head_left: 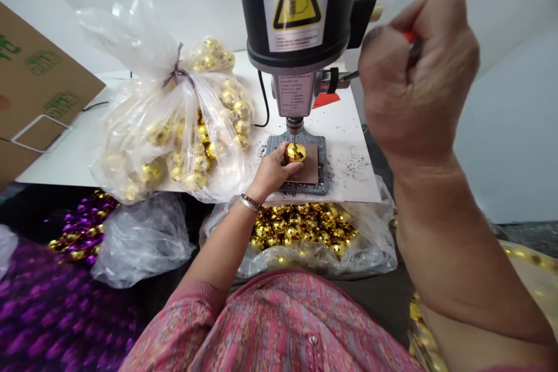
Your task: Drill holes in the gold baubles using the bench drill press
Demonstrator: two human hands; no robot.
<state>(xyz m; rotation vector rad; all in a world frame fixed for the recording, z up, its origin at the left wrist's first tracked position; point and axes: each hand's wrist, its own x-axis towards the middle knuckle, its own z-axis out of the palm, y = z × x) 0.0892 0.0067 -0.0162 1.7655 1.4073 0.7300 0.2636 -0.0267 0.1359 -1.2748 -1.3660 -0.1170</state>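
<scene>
My left hand grips a gold faceted ball between thumb and fingers. The ball rests on a brown board over the grey base of a bench drill press. The thin drill bit reaches down to the top of the ball; whether it has entered cannot be told. Up at the right, my right hand is wrapped round the red-ended feed lever of the press. Most of that lever is hidden by the fingers.
A tied clear bag of gold balls stands left of the press on the white table. An open bag of gold balls sits below the table's front edge. Purple balls and a cardboard box are at left. Dark shavings surround the base.
</scene>
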